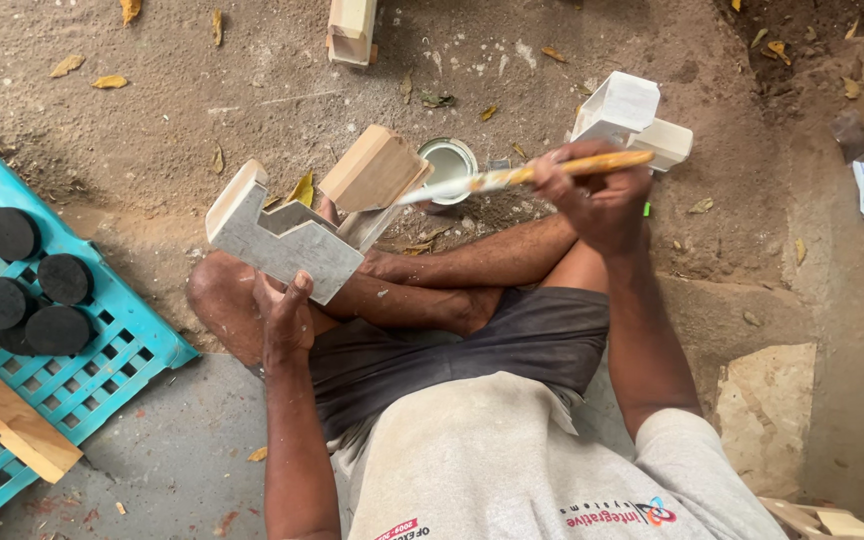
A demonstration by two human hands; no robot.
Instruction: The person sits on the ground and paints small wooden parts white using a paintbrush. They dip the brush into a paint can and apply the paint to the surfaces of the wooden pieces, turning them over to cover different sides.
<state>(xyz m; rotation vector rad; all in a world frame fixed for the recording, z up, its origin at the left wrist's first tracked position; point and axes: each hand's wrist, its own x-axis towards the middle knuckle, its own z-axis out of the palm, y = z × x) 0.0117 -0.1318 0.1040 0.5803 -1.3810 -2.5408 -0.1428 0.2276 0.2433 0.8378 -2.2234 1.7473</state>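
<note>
My left hand (285, 312) grips a notched wooden piece (292, 232) from below, holding it over my crossed legs. Its side is painted pale grey and its top faces are bare wood. My right hand (597, 198) is closed around a yellow-handled paintbrush (522, 175). The brush tip touches the wooden piece near its upper right block. A small open can of white paint (449, 160) stands on the ground just behind the brush.
A painted white wooden piece (630, 118) sits on the dirt behind my right hand. Another wooden piece (350, 30) lies at the top edge. A turquoise plastic crate (102, 375) at the left carries several black discs (37, 295) and a wooden plank (7, 420).
</note>
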